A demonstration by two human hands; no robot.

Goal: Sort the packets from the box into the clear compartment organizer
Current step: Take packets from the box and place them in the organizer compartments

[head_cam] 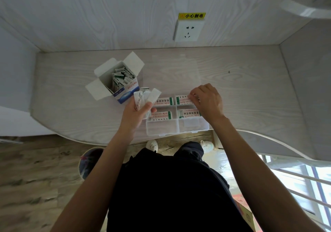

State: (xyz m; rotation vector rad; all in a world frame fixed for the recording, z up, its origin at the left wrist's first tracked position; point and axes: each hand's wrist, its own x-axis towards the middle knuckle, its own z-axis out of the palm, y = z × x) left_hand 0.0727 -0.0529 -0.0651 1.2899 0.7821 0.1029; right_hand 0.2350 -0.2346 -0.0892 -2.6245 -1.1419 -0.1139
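An open white and blue box (119, 81) stands on the desk at the left, holding several white and green packets (120, 77). The clear compartment organizer (162, 128) lies near the desk's front edge, its lid (176, 70) folded back flat. Packets lie in its two far rows of compartments; the nearest row looks bare. My left hand (138, 113) holds a fanned bunch of packets (146, 97) over the organizer's left side. My right hand (207, 101) pinches the end of a packet (182, 100) lying in the far right compartment.
A wall socket (188, 30) with a yellow warning label sits on the back panel. Side walls close in the desk (250, 92) on both sides. Under the front edge are my shoes, dark trousers and a waste bin (89, 162) on the floor.
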